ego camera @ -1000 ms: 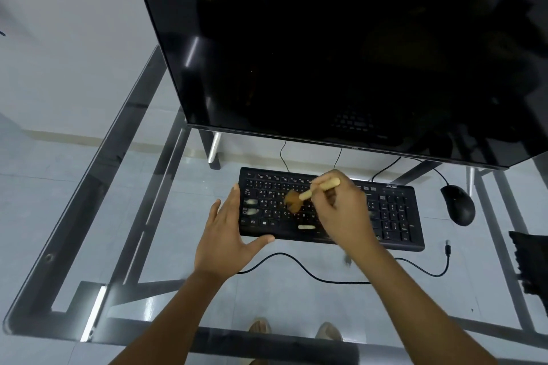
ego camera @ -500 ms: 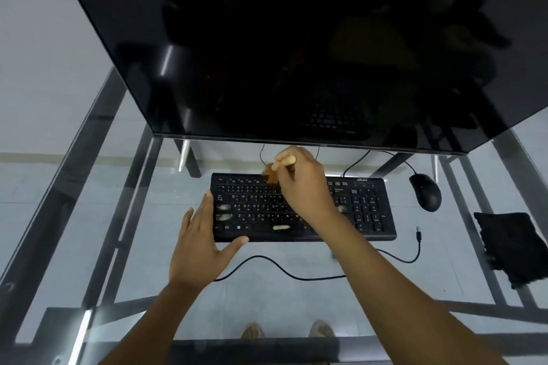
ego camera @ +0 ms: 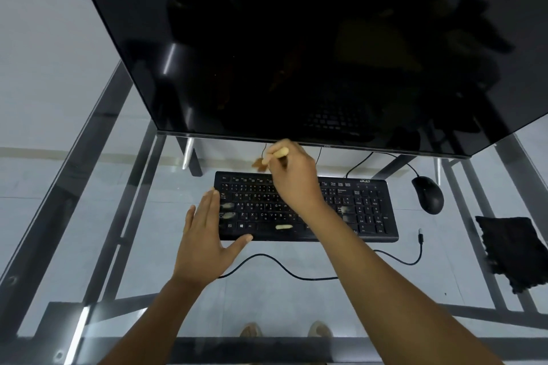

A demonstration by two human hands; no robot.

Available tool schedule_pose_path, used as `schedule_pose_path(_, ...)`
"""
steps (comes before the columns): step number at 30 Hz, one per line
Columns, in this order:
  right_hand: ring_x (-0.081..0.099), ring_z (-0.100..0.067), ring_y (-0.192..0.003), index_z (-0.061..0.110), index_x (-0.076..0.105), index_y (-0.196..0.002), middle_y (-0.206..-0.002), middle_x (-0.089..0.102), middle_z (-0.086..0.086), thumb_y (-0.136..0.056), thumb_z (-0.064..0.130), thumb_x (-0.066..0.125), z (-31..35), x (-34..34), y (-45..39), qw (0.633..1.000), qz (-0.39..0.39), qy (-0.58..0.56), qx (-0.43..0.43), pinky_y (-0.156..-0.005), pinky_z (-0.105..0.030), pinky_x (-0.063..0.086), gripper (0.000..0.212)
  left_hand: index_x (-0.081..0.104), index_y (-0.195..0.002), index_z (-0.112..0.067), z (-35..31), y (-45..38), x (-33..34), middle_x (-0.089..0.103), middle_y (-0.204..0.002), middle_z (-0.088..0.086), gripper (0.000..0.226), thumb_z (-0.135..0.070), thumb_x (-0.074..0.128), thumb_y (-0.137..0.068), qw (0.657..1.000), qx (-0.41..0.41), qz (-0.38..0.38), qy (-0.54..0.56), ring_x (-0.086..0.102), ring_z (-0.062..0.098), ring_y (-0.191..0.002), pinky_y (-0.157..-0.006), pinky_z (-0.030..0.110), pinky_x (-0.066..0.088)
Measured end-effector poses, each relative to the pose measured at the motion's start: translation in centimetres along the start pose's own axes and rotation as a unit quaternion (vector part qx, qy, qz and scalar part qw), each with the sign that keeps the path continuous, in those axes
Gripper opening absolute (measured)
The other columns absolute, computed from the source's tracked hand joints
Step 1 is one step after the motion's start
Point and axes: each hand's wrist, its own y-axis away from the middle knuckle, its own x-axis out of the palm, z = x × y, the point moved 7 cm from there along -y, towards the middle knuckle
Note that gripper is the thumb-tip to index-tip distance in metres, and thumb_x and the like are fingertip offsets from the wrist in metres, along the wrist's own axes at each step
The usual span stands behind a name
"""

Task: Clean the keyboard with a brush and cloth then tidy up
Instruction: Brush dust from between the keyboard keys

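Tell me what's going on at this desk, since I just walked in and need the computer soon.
A person is brushing a black computer keyboard on a glass-topped desk. The right hand pinches a small wooden-handled brush, its bristles at the keyboard's far edge. The left hand lies flat, steadying the keyboard's left end. Pale smudges remain on some keys. A dark folded cloth lies untouched at the right, past the black mouse.

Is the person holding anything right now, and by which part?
The right hand holds a brush by its pale handle. The left hand holds nothing; it rests flat against the keyboard.
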Motion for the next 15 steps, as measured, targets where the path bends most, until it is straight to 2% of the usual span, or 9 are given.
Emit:
schedule_pose_path(2,0.064,0.002,-0.069,0.007,0.062,-0.094,-0.078,0.071,0.004,-0.095,0.010,0.057,-1.2,-0.2,0.4,0.998,0.052,0.004,0.023,-0.069,-0.019,0.053,0.007,0.016,-0.150,-0.008,-1.2,-0.5,-0.2,0.018,-0.158,0.007,0.099,-0.070,0.049,-0.081,0.999,0.033,-0.007,-0.042,0.013,0.018,-0.147,-0.118,0.051,0.012)
schedule_pose_path(3,0.064,0.001,-0.068,0.007,0.062,-0.093,-0.081,0.071,0.002,-0.095,0.009,0.057,-1.5,-0.6,0.6,0.998,0.057,0.023,0.022,-0.068,-0.022,0.054,0.007,0.019,-0.149,-0.006,-2.0,-0.7,-0.3,0.018,-0.158,0.008,0.097,-0.068,0.049,-0.082,0.997,0.051,-0.009,-0.056,0.013,0.019,-0.147,-0.118,0.051,0.012)
schedule_pose_path(6,0.062,0.006,-0.070,0.006,0.063,-0.093,-0.091,0.066,-0.002,-0.094,0.003,0.057,-2.4,-3.7,1.0,0.999,-0.041,0.023,0.019,-0.065,-0.011,0.049,0.007,0.025,-0.147,-0.004,-4.5,-1.7,0.1,0.021,-0.157,0.009,0.092,-0.067,0.046,-0.084,0.993,0.091,-0.001,-0.077,0.013,0.018,-0.147,-0.118,0.050,0.012)
schedule_pose_path(7,0.064,0.005,-0.070,0.007,0.063,-0.093,-0.087,0.067,0.000,-0.094,0.003,0.056,-2.7,-4.0,1.3,0.999,-0.036,0.009,0.019,-0.066,-0.012,0.051,0.008,0.028,-0.147,-0.005,-5.2,-2.0,0.4,0.022,-0.157,0.009,0.090,-0.068,0.045,-0.084,0.991,0.101,0.008,-0.085,0.014,0.018,-0.146,-0.118,0.050,0.013)
schedule_pose_path(9,0.068,-0.007,-0.070,0.011,0.064,-0.093,-0.078,0.070,0.008,-0.095,0.008,0.057,-3.4,-3.1,2.0,0.999,0.039,-0.004,0.030,-0.066,-0.028,0.058,0.008,0.031,-0.146,-0.005,-6.2,-2.3,1.4,0.024,-0.156,0.009,0.089,-0.069,0.042,-0.085,0.987,0.122,0.030,-0.105,0.015,0.018,-0.146,-0.117,0.050,0.013)
schedule_pose_path(10,0.067,-0.008,-0.070,0.012,0.064,-0.093,-0.076,0.068,0.010,-0.095,0.009,0.058,-3.4,-3.0,2.5,0.998,0.058,0.020,0.025,-0.064,-0.028,0.057,0.007,0.031,-0.146,-0.005,-6.5,-2.3,2.0,0.024,-0.156,0.009,0.088,-0.069,0.041,-0.086,0.984,0.132,0.043,-0.114,0.016,0.019,-0.146,-0.117,0.049,0.013)
schedule_pose_path(11,0.065,-0.005,-0.070,0.012,0.064,-0.094,-0.080,0.066,0.011,-0.095,0.010,0.058,-3.5,-3.4,2.7,0.998,0.040,0.037,0.015,-0.064,-0.024,0.054,0.007,0.031,-0.146,-0.005,-6.7,-2.3,2.6,0.023,-0.156,0.009,0.088,-0.069,0.040,-0.087,0.981,0.143,0.056,-0.122,0.016,0.019,-0.146,-0.117,0.049,0.012)
schedule_pose_path(13,0.064,-0.003,-0.077,0.012,0.064,-0.094,-0.093,0.064,0.004,-0.094,0.008,0.056,-3.8,-5.3,2.9,0.998,-0.045,0.044,0.004,-0.069,-0.020,0.052,0.009,0.031,-0.146,-0.005,-7.2,-2.0,3.7,0.022,-0.157,0.008,0.087,-0.069,0.037,-0.088,0.974,0.163,0.080,-0.137,0.015,0.019,-0.146,-0.117,0.049,0.011)
schedule_pose_path(15,0.067,-0.006,-0.074,0.012,0.062,-0.092,-0.089,0.068,0.005,-0.094,0.004,0.056,-4.2,-5.9,3.1,0.999,-0.042,0.027,0.002,-0.068,-0.020,0.056,0.010,0.029,-0.147,-0.006,-7.3,-1.9,4.5,0.022,-0.157,0.008,0.086,-0.070,0.034,-0.089,0.971,0.167,0.095,-0.144,0.013,0.019,-0.146,-0.116,0.047,0.011)
